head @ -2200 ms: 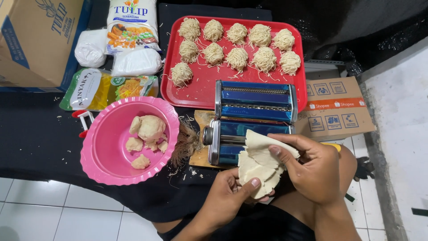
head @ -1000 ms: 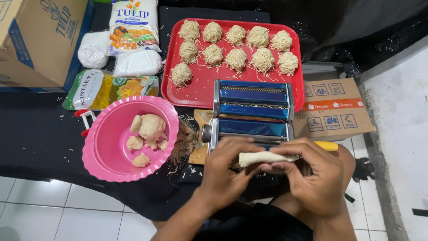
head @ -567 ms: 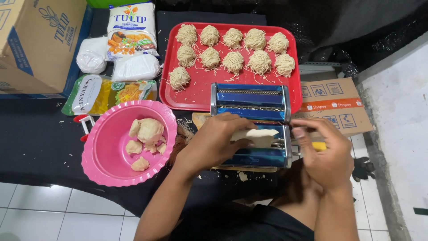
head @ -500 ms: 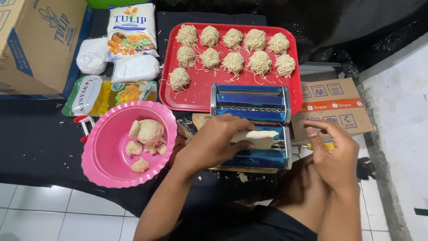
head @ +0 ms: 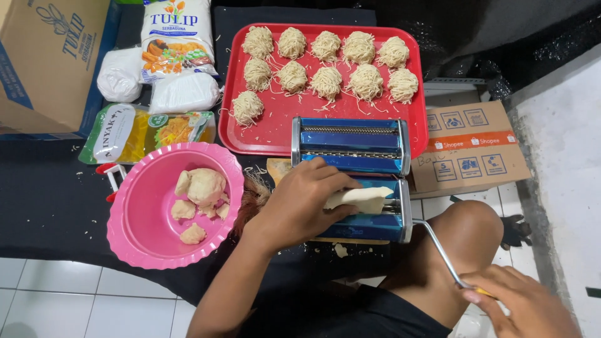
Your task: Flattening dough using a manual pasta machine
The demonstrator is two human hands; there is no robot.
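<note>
My left hand (head: pixel 300 203) presses a folded piece of pale dough (head: pixel 362 199) onto the rollers of a blue pasta machine (head: pixel 350 150). My right hand (head: pixel 523 303) grips the yellow handle of the machine's metal crank (head: pixel 438 247) at the lower right, beside my bent knee. Behind the machine a red tray (head: pixel 275 128) holds several nests of cut noodles (head: pixel 325 81). A pink bowl (head: pixel 134 228) with several dough lumps (head: pixel 200 188) sits to the left of my left hand.
A flour bag (head: pixel 175 37), white plastic bags (head: pixel 181 92), a yellow oil pouch (head: pixel 147 131) and a cardboard box (head: pixel 44 56) lie at the back left on black cloth. A flattened carton (head: pixel 472 147) lies to the right. White floor tiles show below.
The folded dough went from both hands onto the machine's rollers. My left hand stayed on it while my right hand moved to the crank and swung it down to the lower right.
</note>
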